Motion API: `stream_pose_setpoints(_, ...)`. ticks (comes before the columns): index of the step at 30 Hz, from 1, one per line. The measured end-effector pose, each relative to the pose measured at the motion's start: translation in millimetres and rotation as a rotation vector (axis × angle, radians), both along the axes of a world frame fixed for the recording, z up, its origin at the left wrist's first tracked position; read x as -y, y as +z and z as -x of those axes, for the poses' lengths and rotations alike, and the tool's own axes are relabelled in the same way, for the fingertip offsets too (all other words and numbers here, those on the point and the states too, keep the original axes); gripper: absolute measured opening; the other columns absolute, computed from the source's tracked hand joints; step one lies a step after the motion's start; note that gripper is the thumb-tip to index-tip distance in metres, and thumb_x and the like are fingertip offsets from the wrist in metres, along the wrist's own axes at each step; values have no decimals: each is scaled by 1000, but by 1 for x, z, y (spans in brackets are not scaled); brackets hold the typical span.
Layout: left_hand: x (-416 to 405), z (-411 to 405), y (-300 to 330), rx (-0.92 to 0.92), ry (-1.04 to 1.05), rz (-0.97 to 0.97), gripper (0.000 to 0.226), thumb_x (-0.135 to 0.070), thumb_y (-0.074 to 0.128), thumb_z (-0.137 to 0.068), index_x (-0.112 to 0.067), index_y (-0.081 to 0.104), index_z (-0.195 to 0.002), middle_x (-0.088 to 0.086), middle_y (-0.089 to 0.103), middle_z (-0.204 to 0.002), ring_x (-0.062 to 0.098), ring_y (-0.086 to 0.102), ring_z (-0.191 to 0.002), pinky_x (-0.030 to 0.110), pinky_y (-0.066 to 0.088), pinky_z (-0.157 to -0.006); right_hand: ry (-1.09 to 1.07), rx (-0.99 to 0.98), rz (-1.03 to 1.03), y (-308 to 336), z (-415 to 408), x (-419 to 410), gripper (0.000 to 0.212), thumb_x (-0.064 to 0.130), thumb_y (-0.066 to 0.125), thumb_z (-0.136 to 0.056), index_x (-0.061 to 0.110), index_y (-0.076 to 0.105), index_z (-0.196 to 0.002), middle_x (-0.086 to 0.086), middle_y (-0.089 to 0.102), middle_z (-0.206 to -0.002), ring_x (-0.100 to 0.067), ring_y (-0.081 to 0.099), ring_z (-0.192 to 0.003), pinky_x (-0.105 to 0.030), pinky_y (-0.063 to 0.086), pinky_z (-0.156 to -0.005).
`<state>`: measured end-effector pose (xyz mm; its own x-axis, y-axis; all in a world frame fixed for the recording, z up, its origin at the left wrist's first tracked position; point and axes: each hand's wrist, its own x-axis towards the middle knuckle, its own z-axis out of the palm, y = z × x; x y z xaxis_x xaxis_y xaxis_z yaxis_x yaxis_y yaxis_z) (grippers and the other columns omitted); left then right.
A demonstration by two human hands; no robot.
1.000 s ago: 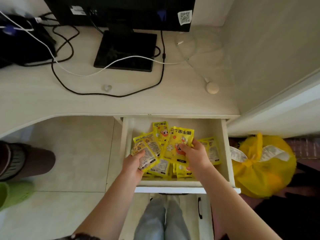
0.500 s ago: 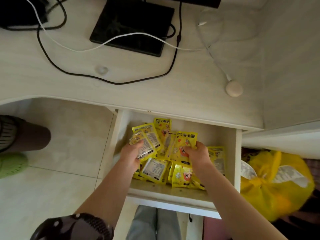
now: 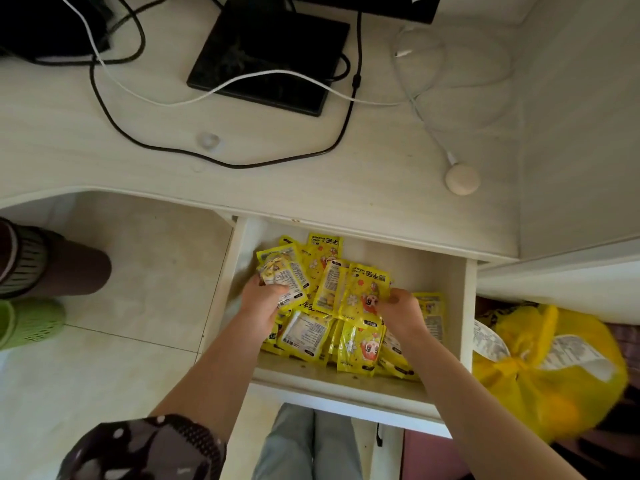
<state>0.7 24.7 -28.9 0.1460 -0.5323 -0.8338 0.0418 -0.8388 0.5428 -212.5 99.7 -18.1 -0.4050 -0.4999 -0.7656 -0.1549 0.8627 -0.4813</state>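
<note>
An open white drawer [image 3: 465,306] under the desk holds several yellow sachets [image 3: 304,336] with cartoon prints, piled loosely. My left hand [image 3: 261,304] grips a small bunch of sachets [image 3: 282,271] at the drawer's left side. My right hand [image 3: 401,311] pinches another yellow sachet [image 3: 363,289] by its right edge, holding it tilted above the pile. Both forearms reach in from the bottom of the view.
The pale desk top [image 3: 104,143] carries a black monitor base [image 3: 270,60], black and white cables, and a round beige puck [image 3: 462,180]. A yellow plastic bag [image 3: 550,372] sits right of the drawer. Someone's leg and green shoe [image 3: 31,323] stand on the tiled floor at left.
The camera has tipped down and moved closer to the drawer. Both hands keep their sachets, and the left bunch has shifted slightly toward the drawer's back.
</note>
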Motion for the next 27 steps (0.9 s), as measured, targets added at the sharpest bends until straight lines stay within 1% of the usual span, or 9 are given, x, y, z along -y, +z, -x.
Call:
stream_pose_setpoints(3, -9, -3, 12, 156, -172, 45, 32, 6, 64, -78, -19, 59, -97, 12, 67, -110, 26, 65, -91, 39, 54, -81, 38, -33, -1, 11, 2, -7, 17, 14, 59, -88, 10, 55, -104, -3, 57, -85, -18, 53, -70, -29, 42, -65)
stream_pose_setpoints(5, -17, -6, 25, 247, -274, 64, 41, 0, 68, -77, -18, 58, -112, 13, 65, -117, 31, 65, -98, 43, 54, -87, 89, -54, -3, 20, 1, -11, 18, 14, 58, -87, 12, 51, -104, -3, 53, -83, -21, 53, -72, -33, 45, -69)
stream_pose_setpoints(7, -26, -8, 40, 262, -294, 68, 56, -2, 66, -80, -20, 51, -131, 1, 62, -119, 29, 63, -103, 46, 51, -92, 142, -88, 8, 32, -2, -14, 25, 14, 53, -86, 3, 54, -109, -4, 55, -80, -19, 49, -61, -30, 44, -58)
stream_pose_setpoints(9, -36, -11, 57, 236, -292, 84, 53, 1, 62, -83, -17, 52, -132, -12, 58, -101, 17, 60, -91, 43, 49, -93, 157, -92, 28, 46, -7, -17, 41, 14, 50, -89, 6, 50, -130, -10, 64, -105, -15, 52, -63, -23, 37, -49)
stream_pose_setpoints(11, -44, -18, 70, 214, -289, 113, 40, 4, 63, -82, -21, 63, -114, -10, 59, -98, 16, 59, -91, 37, 50, -93, 185, -95, 78, 61, -13, -20, 49, 14, 49, -93, 10, 41, -140, -9, 59, -128, -12, 55, -69, -22, 38, -49)
stream_pose_setpoints(16, -69, -39, 102, 226, -284, 161, 23, 4, 60, -82, -18, 57, -74, 6, 61, -86, 18, 53, -83, 32, 43, -76, 306, -126, 171, 93, -38, -23, 47, 14, 47, -94, 14, 39, -140, -4, 55, -134, -8, 54, -67, -22, 42, -47)
stream_pose_setpoints(22, -99, -76, 139, 227, -93, 215, 18, -16, 65, -84, -22, 66, -101, -1, 65, -81, 14, 58, -69, 32, 48, -72, 528, -190, 298, 118, -90, -26, 37, 17, 51, -95, 14, 46, -131, -3, 57, -129, -18, 59, -91, -29, 48, -72)
stream_pose_setpoints(25, -115, -101, 148, 285, -56, 285, 20, -17, 66, -84, -19, 68, -104, 2, 70, -92, 18, 63, -80, 34, 51, -78, 628, -172, 339, 127, -121, -30, 37, 15, 52, -94, 15, 46, -131, -3, 56, -130, -21, 56, -113, -27, 45, -82)
stream_pose_setpoints(27, -127, -122, 154, 360, -74, 340, 20, -18, 62, -88, -20, 67, -107, -2, 69, -96, 11, 63, -85, 21, 49, -72, 711, -172, 367, 134, -144, -29, 38, 15, 52, -94, 14, 45, -132, -5, 55, -130, -22, 55, -117, -26, 44, -85)
